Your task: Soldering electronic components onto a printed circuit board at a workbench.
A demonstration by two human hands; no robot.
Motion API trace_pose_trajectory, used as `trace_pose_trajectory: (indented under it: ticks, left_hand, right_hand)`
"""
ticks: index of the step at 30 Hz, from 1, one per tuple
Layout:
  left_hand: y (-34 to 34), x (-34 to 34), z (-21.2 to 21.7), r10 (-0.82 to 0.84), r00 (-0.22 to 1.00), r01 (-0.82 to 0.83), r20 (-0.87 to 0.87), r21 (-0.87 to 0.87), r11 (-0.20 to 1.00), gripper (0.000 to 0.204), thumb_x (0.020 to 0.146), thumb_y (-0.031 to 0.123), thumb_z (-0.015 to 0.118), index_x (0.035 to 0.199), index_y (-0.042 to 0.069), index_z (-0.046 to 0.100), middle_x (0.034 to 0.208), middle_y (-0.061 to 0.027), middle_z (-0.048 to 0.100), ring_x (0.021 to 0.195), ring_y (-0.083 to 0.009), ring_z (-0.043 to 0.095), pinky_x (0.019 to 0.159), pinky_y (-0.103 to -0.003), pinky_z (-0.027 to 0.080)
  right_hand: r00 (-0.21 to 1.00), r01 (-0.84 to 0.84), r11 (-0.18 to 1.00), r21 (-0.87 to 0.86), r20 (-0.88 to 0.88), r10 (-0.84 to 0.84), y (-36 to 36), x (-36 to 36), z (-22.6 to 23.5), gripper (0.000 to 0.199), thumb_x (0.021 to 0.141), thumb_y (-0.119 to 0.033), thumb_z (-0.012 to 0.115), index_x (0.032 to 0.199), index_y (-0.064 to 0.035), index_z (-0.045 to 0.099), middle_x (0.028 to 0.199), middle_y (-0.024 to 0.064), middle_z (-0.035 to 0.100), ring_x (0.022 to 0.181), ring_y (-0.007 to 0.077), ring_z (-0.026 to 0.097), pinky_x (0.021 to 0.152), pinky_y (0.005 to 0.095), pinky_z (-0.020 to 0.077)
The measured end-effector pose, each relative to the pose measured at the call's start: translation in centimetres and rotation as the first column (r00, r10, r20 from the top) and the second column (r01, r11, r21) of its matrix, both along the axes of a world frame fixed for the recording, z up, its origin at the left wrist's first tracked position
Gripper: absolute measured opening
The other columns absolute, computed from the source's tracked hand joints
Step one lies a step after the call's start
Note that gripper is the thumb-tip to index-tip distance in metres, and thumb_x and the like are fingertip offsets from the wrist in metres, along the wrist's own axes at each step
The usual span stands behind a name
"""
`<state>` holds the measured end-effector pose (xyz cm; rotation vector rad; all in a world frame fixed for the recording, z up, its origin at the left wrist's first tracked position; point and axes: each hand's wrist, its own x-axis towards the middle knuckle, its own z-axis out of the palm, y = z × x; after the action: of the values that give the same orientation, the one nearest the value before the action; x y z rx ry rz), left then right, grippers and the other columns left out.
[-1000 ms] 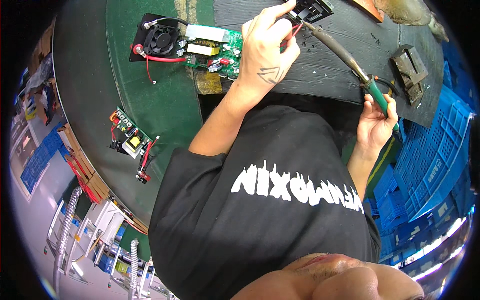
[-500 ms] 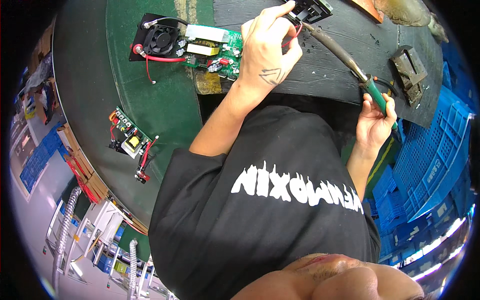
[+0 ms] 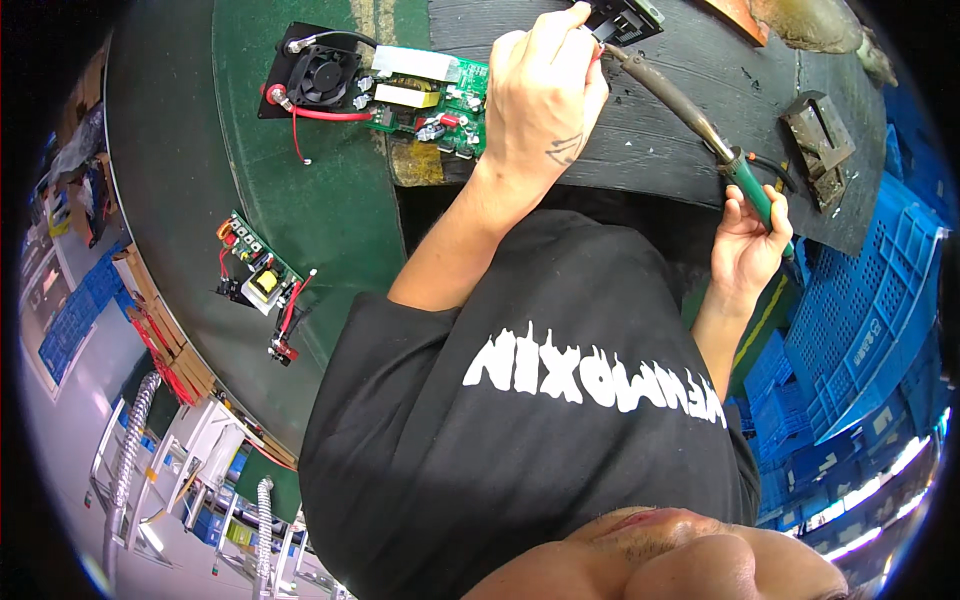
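My right hand (image 3: 750, 245) is wrapped round the green handle of a soldering iron (image 3: 690, 110), held like a pen. The iron's tip reaches up to a black panel piece (image 3: 625, 20) with slots, cut off by the top edge of the picture. Close by, my left hand (image 3: 545, 100) is closed, its thumb and fingers pinching a thin red wire (image 3: 599, 50) against that piece; most of the wire is hidden. To the left of this hand lies a green circuit board (image 3: 470, 95), its right end covered by the hand, joined by thick red and black cables to a black fan (image 3: 325, 78).
A smaller circuit board (image 3: 262, 280) with red leads lies on the green mat (image 3: 320, 220) at left. A dark metal block (image 3: 820, 145) stands on the black board near its right edge. Blue crates (image 3: 860, 310) stack up at right. A grimy cloth-like bundle (image 3: 815, 22) sits top right.
My left hand has turned and shifted slightly right, covering most of the red wire that showed before. The soldering iron and my right hand have hardly moved.
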<state>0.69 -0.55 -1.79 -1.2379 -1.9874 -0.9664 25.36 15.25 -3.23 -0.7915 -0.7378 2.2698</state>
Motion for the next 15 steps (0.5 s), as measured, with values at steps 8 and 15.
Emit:
trace_pose_trajectory:
  ticks: [8, 15]
  left_hand:
    - [-0.2, 1.1, 2.4, 0.087, 0.969, -0.01, 0.233, -0.311, 0.95, 0.021, 0.074, -0.002, 0.066, 0.095, -0.001, 0.064, 0.11, -0.0155, 0.065, 0.082, -0.0312, 0.059, 0.076, -0.04, 0.047]
    - [0.2, 0.0, -0.4, 0.006, 0.997, -0.008, -0.073, -0.02, 1.0, 0.023, 0.074, -0.002, 0.066, 0.096, 0.0, 0.064, 0.11, -0.015, 0.064, 0.081, -0.0311, 0.058, 0.076, -0.04, 0.047]
  right_hand:
    - [1.0, -0.005, 1.0, -0.022, 0.001, 0.005, 0.0, 0.3, -0.1, 0.027, 0.096, -0.021, 0.056, 0.109, 0.0017, 0.063, 0.101, 0.0205, 0.07, 0.091, 0.032, 0.071, 0.078, 0.034, 0.0621]
    - [1.0, -0.002, 0.997, -0.078, -0.016, 0.001, 0.0, 0.3, 0.3, 0.027, 0.096, -0.021, 0.056, 0.108, 0.0016, 0.063, 0.101, 0.0198, 0.07, 0.09, 0.0315, 0.071, 0.078, 0.0334, 0.0617]
